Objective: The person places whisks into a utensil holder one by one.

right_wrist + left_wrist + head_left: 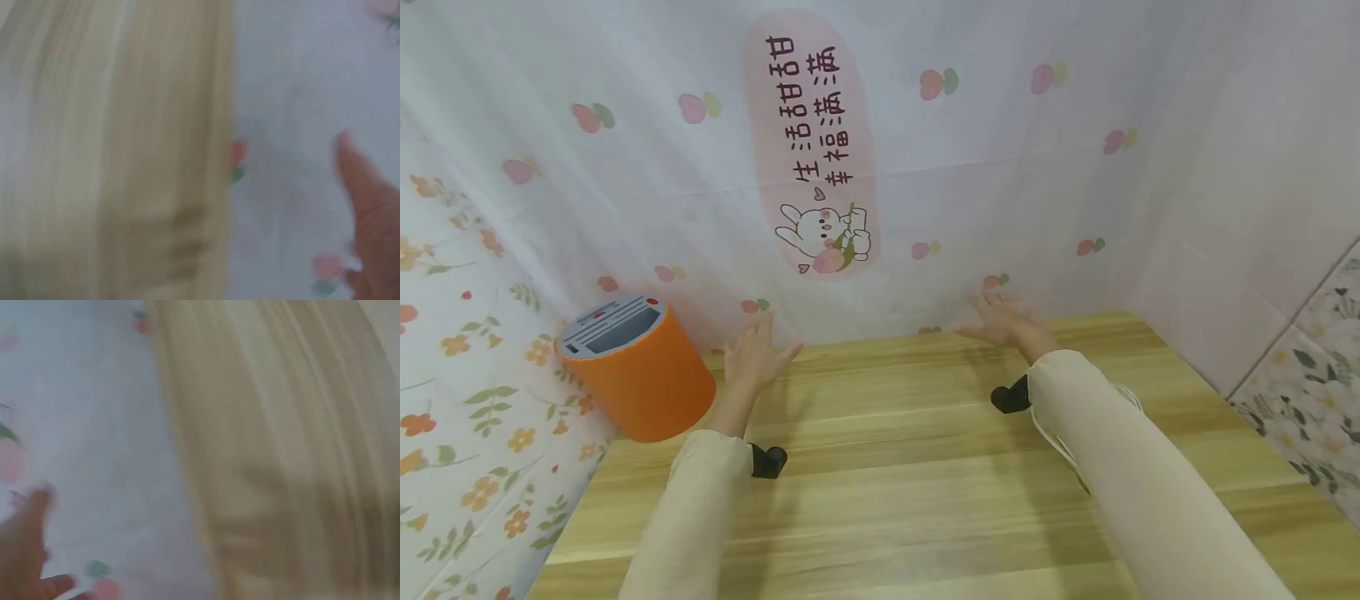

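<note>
Nearby, the orange container [640, 375] tilts, its top facing up-right, beside empty flat-fingered left hand [756, 357] and right hand [1003, 321].

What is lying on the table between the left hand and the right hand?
Nothing: in the head view, only bare wooden table lies between the left hand and the right hand. The orange container stands outside that stretch, beside the left hand.
</note>
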Demonstrator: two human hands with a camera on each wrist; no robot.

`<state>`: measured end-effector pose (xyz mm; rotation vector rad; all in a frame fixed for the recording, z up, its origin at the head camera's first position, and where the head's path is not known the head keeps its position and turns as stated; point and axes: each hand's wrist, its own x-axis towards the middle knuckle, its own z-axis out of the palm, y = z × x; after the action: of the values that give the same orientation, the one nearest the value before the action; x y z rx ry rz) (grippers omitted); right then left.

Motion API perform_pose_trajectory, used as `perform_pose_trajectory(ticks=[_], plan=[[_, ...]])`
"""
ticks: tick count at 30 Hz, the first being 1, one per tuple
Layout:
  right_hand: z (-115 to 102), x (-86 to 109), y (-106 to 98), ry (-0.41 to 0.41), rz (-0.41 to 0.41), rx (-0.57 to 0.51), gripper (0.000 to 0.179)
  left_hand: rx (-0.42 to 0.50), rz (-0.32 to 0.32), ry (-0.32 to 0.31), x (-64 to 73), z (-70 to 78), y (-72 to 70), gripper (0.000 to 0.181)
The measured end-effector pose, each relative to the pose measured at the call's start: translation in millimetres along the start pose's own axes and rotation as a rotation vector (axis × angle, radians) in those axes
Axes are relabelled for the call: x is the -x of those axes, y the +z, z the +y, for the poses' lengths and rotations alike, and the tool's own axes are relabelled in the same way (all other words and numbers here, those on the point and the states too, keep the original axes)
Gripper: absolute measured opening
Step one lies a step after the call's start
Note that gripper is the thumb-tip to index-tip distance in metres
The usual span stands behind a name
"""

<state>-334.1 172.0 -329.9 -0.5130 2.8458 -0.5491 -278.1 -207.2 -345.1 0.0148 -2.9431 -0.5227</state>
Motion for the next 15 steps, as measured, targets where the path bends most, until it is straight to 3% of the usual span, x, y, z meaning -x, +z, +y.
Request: perform_pose_trajectory(ticks=[4, 8, 12, 15], plan=[[-25.1, -6.7, -7.2, -0.152, -0.109, -0.116, 0.069, 0.148, 0.034, 0.084, 15.9, 1.2, -23.3, 0.051], [-59.6, -14.7, -14.9, -0.217, -0.190, -0.134, 0.060, 0.296, 0.071, 0.106, 36.6, -8.2, -49.4, 0.041], [-94.7, -27.4, -18.7, -0.295, -0.203, -0.133, 0.055, 0.352, 0.092, 0.104, 53.9, -21.8, -77.7, 0.043], [-121.6, -39.1, -18.4, -0.344, -0.201, -0.119, 0.055, 0.334, 0.119, 0.097, 62.6, -35.8, -96.7, 0.045]])
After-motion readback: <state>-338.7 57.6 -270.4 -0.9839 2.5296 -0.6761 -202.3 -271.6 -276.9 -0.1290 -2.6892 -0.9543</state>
